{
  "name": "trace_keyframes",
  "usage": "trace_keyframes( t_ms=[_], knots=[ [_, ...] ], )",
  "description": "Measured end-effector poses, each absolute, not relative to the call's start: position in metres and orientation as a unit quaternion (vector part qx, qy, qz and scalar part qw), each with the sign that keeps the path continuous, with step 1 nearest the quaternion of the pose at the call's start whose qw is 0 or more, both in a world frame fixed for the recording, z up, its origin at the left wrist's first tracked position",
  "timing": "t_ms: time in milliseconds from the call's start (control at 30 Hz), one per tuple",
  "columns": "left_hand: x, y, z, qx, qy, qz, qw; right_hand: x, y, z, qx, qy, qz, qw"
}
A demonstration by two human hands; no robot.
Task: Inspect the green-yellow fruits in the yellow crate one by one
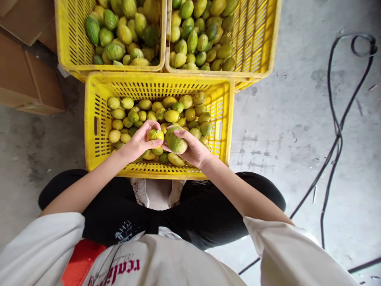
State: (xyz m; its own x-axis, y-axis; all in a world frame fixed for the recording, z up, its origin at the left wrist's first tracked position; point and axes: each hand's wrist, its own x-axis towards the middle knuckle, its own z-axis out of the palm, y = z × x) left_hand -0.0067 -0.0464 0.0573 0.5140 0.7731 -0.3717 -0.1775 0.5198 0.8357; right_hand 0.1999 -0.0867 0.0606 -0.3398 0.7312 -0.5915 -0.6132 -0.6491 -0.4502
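My left hand (143, 141) is closed around a small yellow-green lemon (155, 137), with the thumb along its lower side. Beside it, my right hand (192, 149) grips a larger, mostly green lemon (176, 140), thumb over its top. The two fruits are close together above the near yellow crate (160, 171). Inside that crate lie many lemons (172, 116), yellow to green, partly hidden beneath my hands.
Two more yellow crates of green and yellow lemons stand beyond, one at left (110, 68) and one at right (220, 74). Cardboard boxes (18, 75) sit at far left. A black cable (339, 137) lies looped on the grey floor to the right.
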Motion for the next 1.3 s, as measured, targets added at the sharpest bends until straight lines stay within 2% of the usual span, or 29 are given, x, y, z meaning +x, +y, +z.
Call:
trace_keyframes(
  t_ms=[233, 433, 733, 1100, 1300],
  knots=[
    [-0.003, -0.05, 0.06, 0.353, 0.394, 0.316, 0.788, 0.203, -0.084, 0.062, -0.395, -0.059, 0.814, 0.422],
    [-0.006, -0.047, 0.065, 0.257, 0.362, 0.326, 0.835, 0.206, -0.081, 0.06, -0.406, -0.06, 0.785, 0.464],
    [-0.007, -0.053, 0.058, 0.389, 0.401, 0.3, 0.773, 0.206, -0.083, 0.061, -0.455, -0.026, 0.787, 0.416],
    [-0.002, -0.059, 0.055, 0.338, 0.424, 0.302, 0.784, 0.199, -0.087, 0.056, -0.413, -0.054, 0.806, 0.421],
    [-0.001, -0.054, 0.068, 0.287, 0.37, 0.323, 0.822, 0.211, -0.08, 0.054, -0.416, -0.047, 0.792, 0.445]
  ],
)
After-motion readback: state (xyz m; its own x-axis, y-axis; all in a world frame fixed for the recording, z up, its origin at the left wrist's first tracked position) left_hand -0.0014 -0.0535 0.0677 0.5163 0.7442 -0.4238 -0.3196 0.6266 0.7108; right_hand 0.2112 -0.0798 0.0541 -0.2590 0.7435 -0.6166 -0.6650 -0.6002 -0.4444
